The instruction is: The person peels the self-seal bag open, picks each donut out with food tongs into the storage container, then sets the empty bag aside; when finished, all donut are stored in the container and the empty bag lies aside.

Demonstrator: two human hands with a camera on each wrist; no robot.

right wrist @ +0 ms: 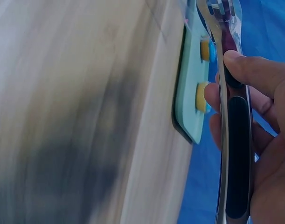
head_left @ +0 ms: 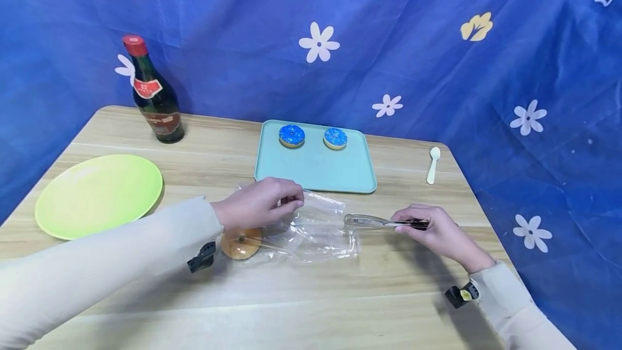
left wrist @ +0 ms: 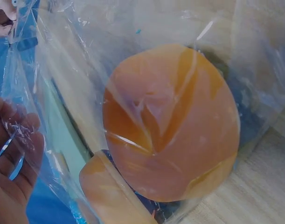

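A clear plastic bag (head_left: 318, 239) lies across the table, its upper edge pinched by my left hand (head_left: 264, 202). Through the film a doughnut (head_left: 241, 243) shows its plain brown side below that hand. In the left wrist view this doughnut (left wrist: 172, 135) looks large, and part of a second brown piece (left wrist: 112, 191) lies beside it in the bag. My right hand (head_left: 432, 228) grips metal tongs (right wrist: 238, 154) by their black-padded handles. The tongs' head points left, at the bag's right side; nothing can be made out between its ends.
Behind the bag stands a teal tray (head_left: 316, 169) with two blue-iced doughnuts, one left (head_left: 291, 135) and one right (head_left: 335, 138). A green plate (head_left: 99, 196) lies at the left, a dark bottle (head_left: 160, 104) behind it. At the right rests a small pale spoon (head_left: 433, 166).
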